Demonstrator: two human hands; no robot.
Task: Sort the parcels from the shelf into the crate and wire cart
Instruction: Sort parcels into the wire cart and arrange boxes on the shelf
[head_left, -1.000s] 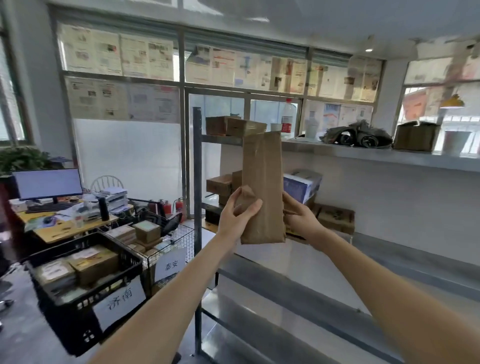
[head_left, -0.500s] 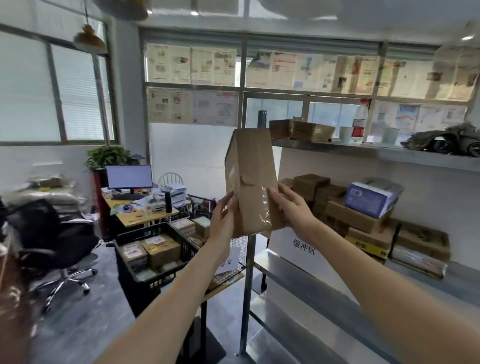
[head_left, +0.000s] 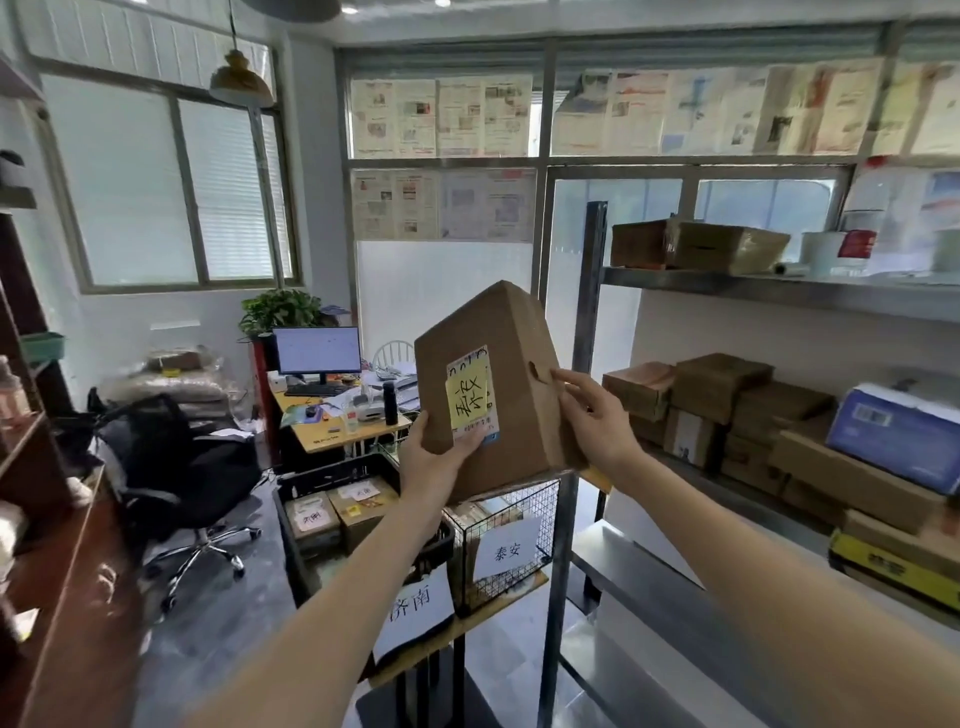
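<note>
1. A person holds a brown cardboard parcel (head_left: 511, 384) up at chest height with both bare hands, seen from a camera worn on the head.
2. The left hand (head_left: 434, 457) grips the parcel's lower left corner; its thumb lies curled over the front face, touching the bottom edge of the label, and its fingers are hidden behind the box.
3. The right hand (head_left: 597, 418) holds the parcel's right side, fingers spread and lightly bent against the cardboard, the fingertips just beside a small oval slot in that face.
4. The parcel is tilted, its top leaning to the right. A white shipping label carrying a yellow sticky note (head_left: 467, 397) with handwritten characters faces the camera, just above the left thumb.
5. Below the left hand sits a black plastic crate (head_left: 332, 478) holding several labelled cardboard boxes, with a white paper sign on its front.
6. Just right of the crate, below the parcel and between the two forearms, stands the wire cart (head_left: 511, 540), also bearing a white paper sign.
7. To the right of the right hand, a metal shelf (head_left: 779, 288) holds stacked cardboard parcels and a blue and white package (head_left: 893, 436).
8. Beyond the left hand are a desk with a monitor (head_left: 317, 349), a black office chair (head_left: 176, 462) and a potted plant (head_left: 280, 309).
</note>
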